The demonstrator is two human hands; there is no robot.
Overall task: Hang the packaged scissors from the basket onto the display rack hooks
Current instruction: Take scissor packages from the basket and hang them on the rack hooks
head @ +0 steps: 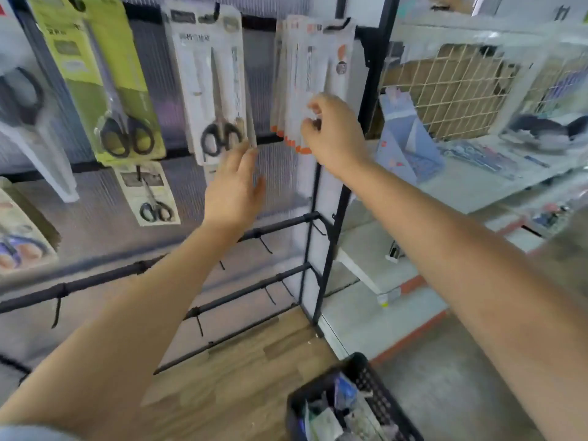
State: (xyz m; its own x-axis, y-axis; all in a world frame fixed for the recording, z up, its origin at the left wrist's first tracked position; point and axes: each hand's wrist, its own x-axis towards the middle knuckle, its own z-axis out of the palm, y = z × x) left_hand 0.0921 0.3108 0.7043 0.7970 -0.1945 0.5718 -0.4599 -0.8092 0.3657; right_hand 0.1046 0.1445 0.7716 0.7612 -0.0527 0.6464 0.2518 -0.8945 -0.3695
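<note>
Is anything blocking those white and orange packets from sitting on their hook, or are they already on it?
Nothing visible blocks them. The white and orange packets already hang from the black hook at the rack's top right. The right hand pinches their lower edge; the left hand is open beside the neighbouring scissors pack.

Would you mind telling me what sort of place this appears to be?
Most likely a shop's stationery aisle: packaged scissors hang on display rack hooks, shelves of goods stand alongside, and a stock basket sits on the floor.
</note>
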